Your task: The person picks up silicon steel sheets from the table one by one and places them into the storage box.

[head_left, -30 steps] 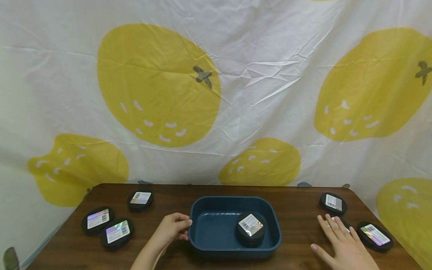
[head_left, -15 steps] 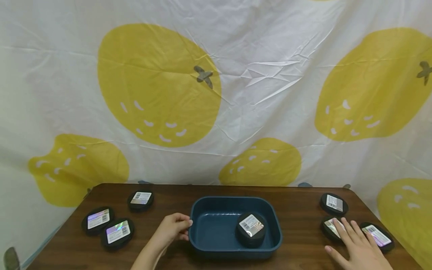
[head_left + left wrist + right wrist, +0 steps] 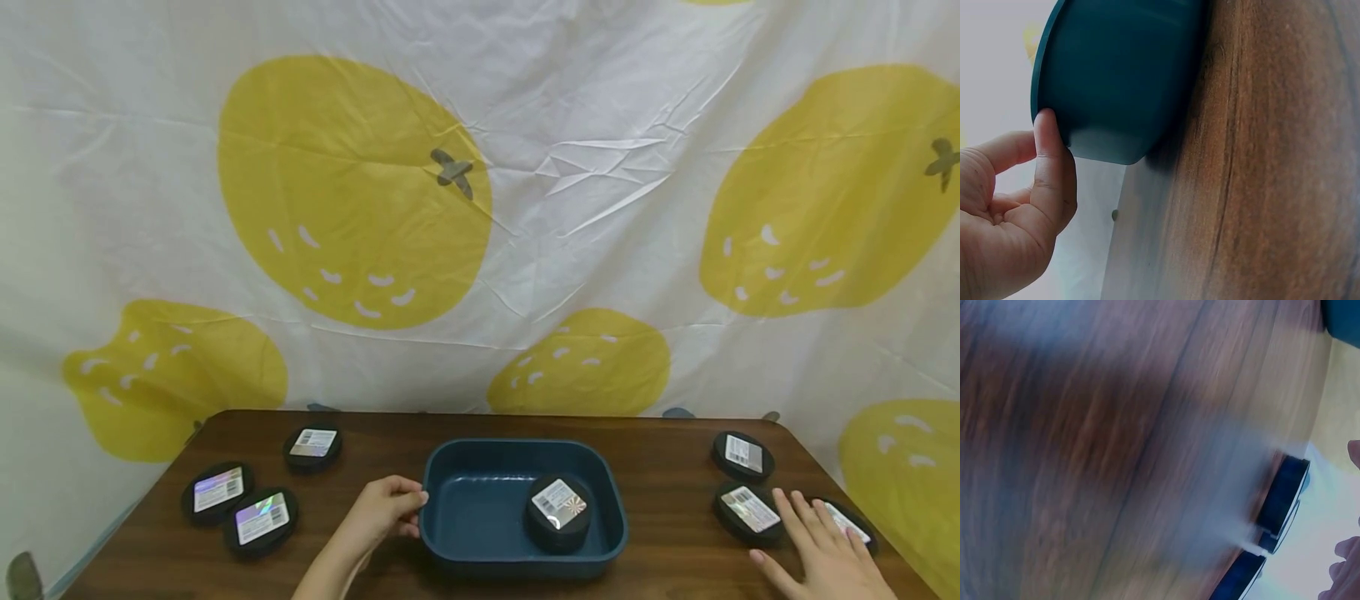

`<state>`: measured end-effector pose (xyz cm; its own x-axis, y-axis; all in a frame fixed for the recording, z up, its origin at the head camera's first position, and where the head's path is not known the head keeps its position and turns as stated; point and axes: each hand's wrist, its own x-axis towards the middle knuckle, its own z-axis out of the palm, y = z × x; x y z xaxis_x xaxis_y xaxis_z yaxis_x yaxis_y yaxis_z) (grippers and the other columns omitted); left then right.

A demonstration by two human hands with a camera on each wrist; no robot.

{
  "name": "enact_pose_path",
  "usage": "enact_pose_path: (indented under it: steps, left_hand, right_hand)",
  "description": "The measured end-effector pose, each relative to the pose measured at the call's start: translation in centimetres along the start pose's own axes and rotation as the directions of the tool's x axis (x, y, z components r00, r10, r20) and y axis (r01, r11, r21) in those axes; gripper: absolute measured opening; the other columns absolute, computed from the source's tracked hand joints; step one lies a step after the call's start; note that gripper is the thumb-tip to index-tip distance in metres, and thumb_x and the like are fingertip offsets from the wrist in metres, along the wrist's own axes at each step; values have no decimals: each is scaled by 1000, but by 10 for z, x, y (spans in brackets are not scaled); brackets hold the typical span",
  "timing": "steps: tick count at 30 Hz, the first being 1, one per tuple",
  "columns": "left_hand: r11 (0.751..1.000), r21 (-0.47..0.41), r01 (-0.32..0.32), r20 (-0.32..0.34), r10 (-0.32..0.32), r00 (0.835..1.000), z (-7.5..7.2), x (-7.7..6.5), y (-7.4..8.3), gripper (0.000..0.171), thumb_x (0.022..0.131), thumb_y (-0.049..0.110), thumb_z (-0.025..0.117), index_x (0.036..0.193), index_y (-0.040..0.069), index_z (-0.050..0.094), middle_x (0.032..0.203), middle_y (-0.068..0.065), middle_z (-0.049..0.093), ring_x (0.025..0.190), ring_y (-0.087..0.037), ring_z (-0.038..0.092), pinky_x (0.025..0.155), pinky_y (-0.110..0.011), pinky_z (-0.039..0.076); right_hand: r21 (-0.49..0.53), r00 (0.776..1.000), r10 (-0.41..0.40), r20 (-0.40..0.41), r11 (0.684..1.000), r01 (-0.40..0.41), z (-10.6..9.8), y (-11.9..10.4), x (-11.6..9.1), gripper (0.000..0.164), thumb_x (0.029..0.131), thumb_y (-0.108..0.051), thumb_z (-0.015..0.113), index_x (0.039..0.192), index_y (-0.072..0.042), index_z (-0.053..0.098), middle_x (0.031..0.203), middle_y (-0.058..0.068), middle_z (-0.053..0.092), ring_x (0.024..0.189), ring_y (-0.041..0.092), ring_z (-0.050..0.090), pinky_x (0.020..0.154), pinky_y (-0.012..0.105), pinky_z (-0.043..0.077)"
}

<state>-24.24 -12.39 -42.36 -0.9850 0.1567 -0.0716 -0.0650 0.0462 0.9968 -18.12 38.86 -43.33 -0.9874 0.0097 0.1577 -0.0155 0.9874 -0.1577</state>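
At the left end of a dark blue rectangular dish (image 3: 468, 533), my left hand (image 3: 381, 518) pinches the rim between thumb and fingers; the left wrist view shows a fingertip (image 3: 1046, 125) against its outer wall. Inside the dish, toward its right, sits a black round container (image 3: 557, 518) with a white and silver label. My right hand (image 3: 828, 552) is spread with straight fingers over another black round container (image 3: 851, 523), partly covering it. Left of those fingers lies a labelled black container (image 3: 748, 510), and behind that one more (image 3: 742, 455).
Along the left of the brown wooden table (image 3: 652, 467) lie three more labelled black containers, one at the back (image 3: 312, 447) and two side by side, a left one (image 3: 217, 493) and a right one (image 3: 260, 521). A white curtain (image 3: 585, 108) with yellow fruit prints hangs behind.
My right hand has moved to the right, from the middle container to the outermost one, uncovering the middle one. My left hand and the dish have stayed in place.
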Motion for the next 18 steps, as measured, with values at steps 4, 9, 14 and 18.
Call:
enact_pose_path:
  steps: [4, 9, 14, 18]
  left_hand:
    - [1000, 0, 2, 3, -2, 1000, 0, 0, -1, 23, 88, 2, 56, 101, -15, 51, 74, -9, 56, 58, -12, 56, 53, -23, 52]
    - [1000, 2, 4, 3, -4, 1000, -1, 1, -1, 23, 88, 2, 56, 101, -16, 51, 74, -9, 56, 58, -12, 56, 53, -23, 52]
    - [1000, 2, 7, 4, -7, 1000, -1, 1, -1, 24, 88, 2, 56, 102, -16, 51, 74, -9, 56, 58, -12, 56, 53, -24, 52]
    - [1000, 1, 9, 6, -9, 1000, -1, 1, -1, 23, 88, 2, 56, 102, -16, 50, 74, -9, 56, 58, -12, 56, 53, -24, 52]
  right_hand:
    - [-8, 1000, 26, -1, 1000, -26, -1, 8, 0, 94, 90, -61, 43, 148, -8, -7, 141, 38, 16, 132, 53, -2, 97, 72, 0]
    - [-24, 999, 53, -8, 998, -54, -1, 17, 1, 96, 89, -62, 43, 146, -3, -7, 139, 40, 16, 129, 56, 1, 95, 73, 1]
    - [-38, 998, 63, -26, 997, -64, -1, 26, 1, 96, 89, -61, 43, 146, 0, -4, 139, 41, 14, 128, 58, 5, 95, 74, 3]
    - [-43, 997, 62, -38, 997, -64, -1, 33, 2, 96, 90, -60, 43, 145, 0, -6, 140, 41, 10, 127, 59, 4, 95, 74, 2]
